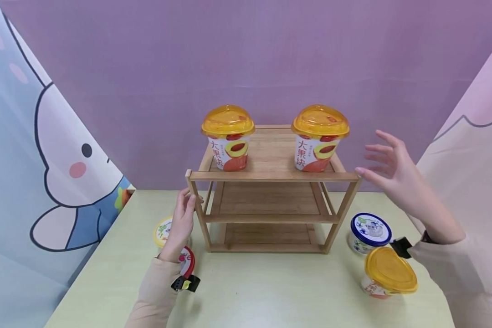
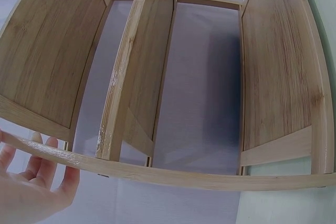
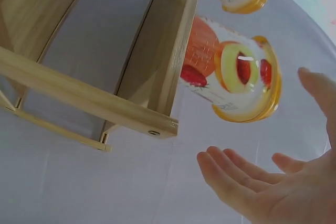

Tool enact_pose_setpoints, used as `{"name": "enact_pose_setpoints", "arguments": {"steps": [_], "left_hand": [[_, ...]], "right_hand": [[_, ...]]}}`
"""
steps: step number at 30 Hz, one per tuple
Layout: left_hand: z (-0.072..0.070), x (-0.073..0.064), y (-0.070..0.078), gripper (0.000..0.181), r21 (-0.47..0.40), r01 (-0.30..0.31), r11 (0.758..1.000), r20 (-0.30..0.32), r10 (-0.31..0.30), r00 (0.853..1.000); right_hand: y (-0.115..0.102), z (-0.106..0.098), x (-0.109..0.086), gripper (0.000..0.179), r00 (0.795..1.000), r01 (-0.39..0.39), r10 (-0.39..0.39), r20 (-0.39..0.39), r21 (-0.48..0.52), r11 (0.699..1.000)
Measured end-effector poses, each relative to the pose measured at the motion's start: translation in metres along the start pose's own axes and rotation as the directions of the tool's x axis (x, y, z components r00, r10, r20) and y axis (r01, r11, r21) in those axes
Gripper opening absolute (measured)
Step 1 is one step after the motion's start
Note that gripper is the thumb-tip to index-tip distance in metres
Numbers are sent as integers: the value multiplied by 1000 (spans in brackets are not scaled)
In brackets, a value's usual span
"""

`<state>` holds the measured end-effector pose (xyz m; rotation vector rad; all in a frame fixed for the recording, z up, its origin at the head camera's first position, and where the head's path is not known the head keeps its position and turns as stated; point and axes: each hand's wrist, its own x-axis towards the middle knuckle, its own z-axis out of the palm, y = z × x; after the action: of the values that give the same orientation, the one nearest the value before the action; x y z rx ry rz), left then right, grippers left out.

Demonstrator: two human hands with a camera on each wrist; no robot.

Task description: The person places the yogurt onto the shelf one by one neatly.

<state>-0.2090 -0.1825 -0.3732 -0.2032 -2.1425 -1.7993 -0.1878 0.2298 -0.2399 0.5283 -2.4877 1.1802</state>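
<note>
A three-tier wooden shelf point(image 1: 266, 176) stands on the table, with two yogurt cups under domed orange lids on its top tier: a left cup point(image 1: 228, 139) and a right cup point(image 1: 319, 139). My left hand point(image 1: 184, 214) holds the shelf's front left post, its thumb and fingers about the wood point(image 2: 39, 153). To the right of the top tier my right hand point(image 1: 397, 168) is raised, fingers spread and nothing in it. In the right wrist view that hand point(image 3: 273, 187) is apart from the right cup point(image 3: 236, 69), palm toward it.
Right of the shelf, a blue-lidded tub point(image 1: 370, 232) stands behind an orange-lidded cup point(image 1: 389, 273). At left, a yellow-lidded tub point(image 1: 162, 231) and a red-lidded tub point(image 1: 187, 262) are partly hidden by my left arm. Purple cloth point(image 1: 254, 54) hangs behind the shelf.
</note>
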Motion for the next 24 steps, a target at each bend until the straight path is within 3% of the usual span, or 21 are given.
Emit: {"name": "enact_pose_setpoints", "arguments": {"steps": [13, 24], "left_hand": [[0, 1, -1, 33, 1, -9, 1000, -19, 9, 1000], [1, 1, -1, 33, -10, -4, 1000, -18, 4, 1000]], "right_hand": [[21, 11, -57, 57, 999, 50, -51, -7, -69, 996], [54, 23, -99, 40, 1000, -20, 20, 2, -145, 989]]}}
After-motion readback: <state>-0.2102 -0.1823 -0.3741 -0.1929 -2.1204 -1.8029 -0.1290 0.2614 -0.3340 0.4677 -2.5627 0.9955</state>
